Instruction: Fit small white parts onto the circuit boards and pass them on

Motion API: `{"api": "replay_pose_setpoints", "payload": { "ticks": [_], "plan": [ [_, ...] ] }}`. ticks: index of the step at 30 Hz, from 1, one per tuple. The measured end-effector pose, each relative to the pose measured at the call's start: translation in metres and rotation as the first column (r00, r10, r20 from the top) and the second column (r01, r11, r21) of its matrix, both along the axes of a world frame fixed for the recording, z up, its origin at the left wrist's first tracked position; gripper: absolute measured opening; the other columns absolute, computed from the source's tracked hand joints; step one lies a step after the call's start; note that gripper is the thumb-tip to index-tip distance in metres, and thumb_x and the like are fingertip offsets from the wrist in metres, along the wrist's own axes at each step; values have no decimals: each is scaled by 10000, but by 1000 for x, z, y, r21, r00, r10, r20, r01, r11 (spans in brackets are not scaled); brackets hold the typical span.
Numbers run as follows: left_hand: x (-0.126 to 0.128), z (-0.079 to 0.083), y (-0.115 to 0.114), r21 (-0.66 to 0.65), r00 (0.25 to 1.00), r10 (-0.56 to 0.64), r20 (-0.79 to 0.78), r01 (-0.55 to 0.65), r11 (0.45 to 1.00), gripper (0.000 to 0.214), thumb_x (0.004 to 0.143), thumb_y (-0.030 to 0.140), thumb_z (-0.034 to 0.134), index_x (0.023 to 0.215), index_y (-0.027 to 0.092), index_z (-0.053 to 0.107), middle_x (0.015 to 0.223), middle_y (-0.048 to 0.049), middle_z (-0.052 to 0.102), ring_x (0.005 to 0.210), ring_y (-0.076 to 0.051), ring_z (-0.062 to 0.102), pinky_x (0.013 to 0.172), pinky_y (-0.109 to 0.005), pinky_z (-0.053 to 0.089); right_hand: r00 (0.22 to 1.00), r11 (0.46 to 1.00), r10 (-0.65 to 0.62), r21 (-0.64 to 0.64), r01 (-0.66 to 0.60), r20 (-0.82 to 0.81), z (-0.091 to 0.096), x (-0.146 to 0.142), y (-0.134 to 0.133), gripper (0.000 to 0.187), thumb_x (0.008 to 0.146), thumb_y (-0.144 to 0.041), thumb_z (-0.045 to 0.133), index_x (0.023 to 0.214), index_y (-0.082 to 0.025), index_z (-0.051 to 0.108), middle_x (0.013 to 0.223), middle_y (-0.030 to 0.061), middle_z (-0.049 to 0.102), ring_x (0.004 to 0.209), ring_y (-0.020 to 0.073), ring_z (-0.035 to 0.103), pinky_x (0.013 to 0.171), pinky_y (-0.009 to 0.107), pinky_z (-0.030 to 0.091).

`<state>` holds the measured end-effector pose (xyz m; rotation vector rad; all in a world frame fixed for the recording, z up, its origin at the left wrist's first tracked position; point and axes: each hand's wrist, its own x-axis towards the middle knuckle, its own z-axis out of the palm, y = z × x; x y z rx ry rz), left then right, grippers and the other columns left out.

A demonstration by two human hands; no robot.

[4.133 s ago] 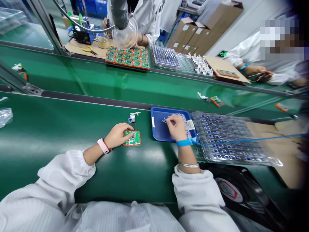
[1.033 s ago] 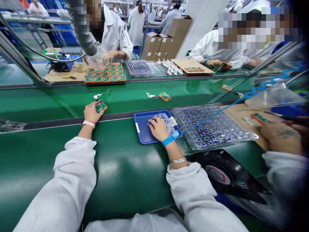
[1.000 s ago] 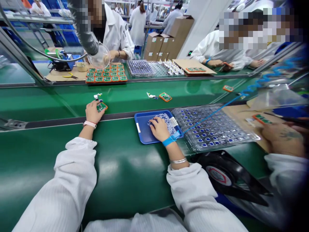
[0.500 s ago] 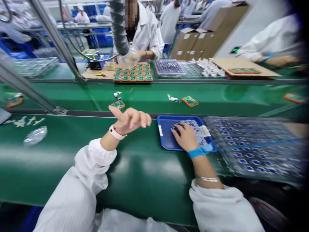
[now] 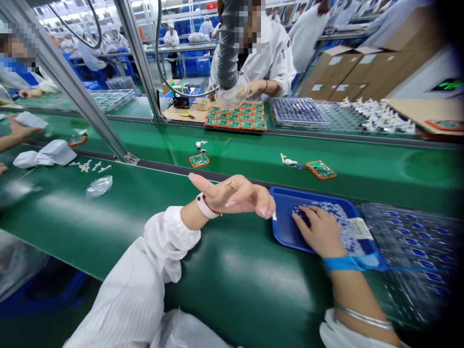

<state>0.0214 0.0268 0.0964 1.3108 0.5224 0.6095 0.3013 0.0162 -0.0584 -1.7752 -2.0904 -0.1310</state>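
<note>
My left hand (image 5: 237,195) hovers palm half-turned over the green bench, thumb apart and fingers loosely bent, with nothing in it. Its fingertips are by the left edge of a blue tray (image 5: 286,237). Inside that tray, my right hand (image 5: 324,232) reaches down with thumb and fingers apart, fingertips at some small whitish parts (image 5: 342,220). Whether any part sits under the fingers is hidden. A blue wrist strap (image 5: 344,262) circles my right wrist. Beyond the tray lie an orange-edged circuit board (image 5: 321,169) and a white part with a blue piece (image 5: 290,161).
Clear trays with blue pieces (image 5: 416,241) stand right of the blue tray. Another board (image 5: 199,160) lies on the green belt. Left are white connectors (image 5: 87,166), a clear plastic piece (image 5: 99,186) and a metal post (image 5: 136,63). A co-worker's hand (image 5: 20,130) holds something white.
The view has swung left, so things appear further right. My left hand has come closer to the tray, its fingers dipping lower. My right hand stays in the tray among the small parts.
</note>
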Motion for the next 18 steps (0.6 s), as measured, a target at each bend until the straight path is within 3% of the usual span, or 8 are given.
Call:
{"api": "replay_pose_setpoints", "payload": {
  "ticks": [4, 8, 13, 18],
  "plan": [
    [0, -19, 4, -14, 992, 106, -71, -107, 994, 701, 631, 884, 187, 505, 223, 387, 430, -20, 363, 576, -175, 501, 643, -366, 455, 1000, 1000, 18, 0, -18, -20, 0, 0, -1, 434, 861, -452, 400, 1099, -166, 623, 1122, 156, 579, 1043, 310, 517, 829, 471, 422],
    [-1, -33, 2, -25, 979, 196, 50, -195, 981, 658, 651, 865, 278, 529, 237, 429, 421, -7, 327, 579, -177, 486, 670, -377, 456, 1000, 1000, 19, 7, -19, -18, 1, 0, -2, 425, 861, -438, 408, 1106, -161, 618, 1129, 158, 576, 1049, 306, 516, 835, 468, 423],
    [0, -42, 3, -105, 933, 217, 287, -195, 975, 685, 519, 902, 394, 437, 223, 354, 371, 11, 227, 519, -172, 453, 613, -347, 454, 1000, 1000, 9, 4, -9, -4, -1, 0, -1, 433, 859, -446, 404, 1093, -151, 617, 1121, 146, 581, 1034, 294, 518, 832, 447, 424],
    [-1, -47, 7, -175, 913, 209, 350, -155, 972, 646, 526, 858, 465, 423, 230, 360, 378, 0, 258, 559, -191, 470, 642, -356, 460, 1000, 1000, 19, 4, -19, 3, -2, 2, -1, 437, 859, -452, 404, 1098, -152, 612, 1116, 146, 579, 1023, 291, 519, 821, 441, 423]
  ]
}}
